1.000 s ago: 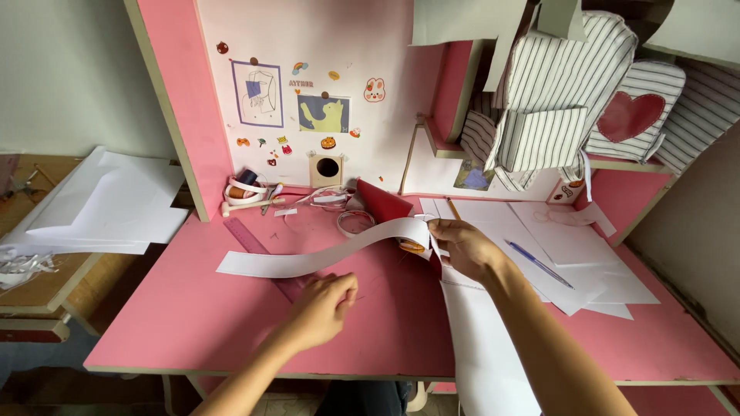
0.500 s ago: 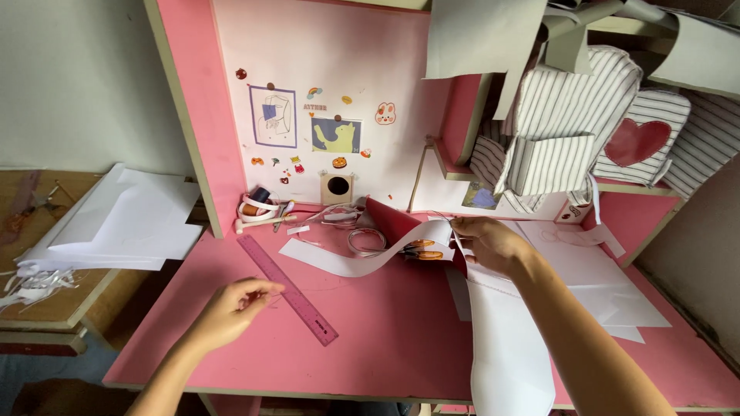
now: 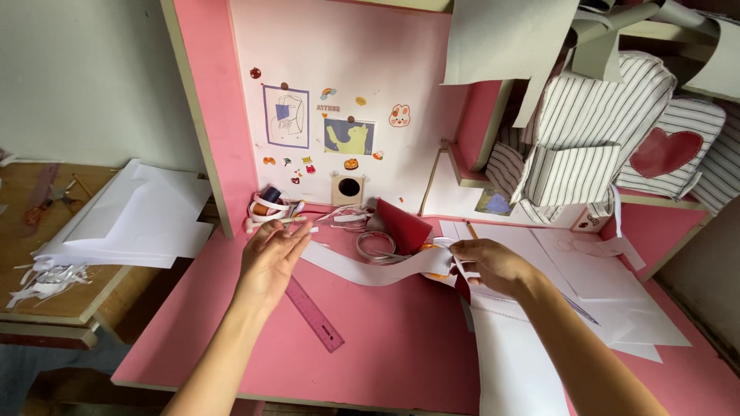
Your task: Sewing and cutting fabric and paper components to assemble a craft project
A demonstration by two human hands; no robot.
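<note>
Pink takes up nearly everything: the desk (image 3: 385, 339) and its upright side panels frame a pale back wall dotted with stickers and two small art prints. Up on the right shelf sit striped fabric cushions (image 3: 574, 146), three that I can count, one with a red heart, stowed above the working surface.

Loose white paper sheets (image 3: 609, 285) fan across the desk's right half, and a second stack of white sheets (image 3: 135, 219) lies on the wooden side table to the left, both within arm's reach.

One long white paper strip (image 3: 370, 268) sags in an arc above the middle of the desk. The right hand (image 3: 489, 266) pinches its right end between thumb and fingers, apparently along with an orange-handled tool, perhaps scissors, though it is mostly hidden. The left hand (image 3: 271, 258) is at the strip's left end with fingers extended and only narrowly parted, touching or just about to take it; I cannot tell whether it actually grips.

One purple ruler (image 3: 312, 313) lies diagonally on the desk below the left hand. A folded red card (image 3: 405, 226) stands behind the strip, beside a clear tape ring (image 3: 375, 245). Further tape rolls (image 3: 266, 206) cluster in the back-left corner.
</note>
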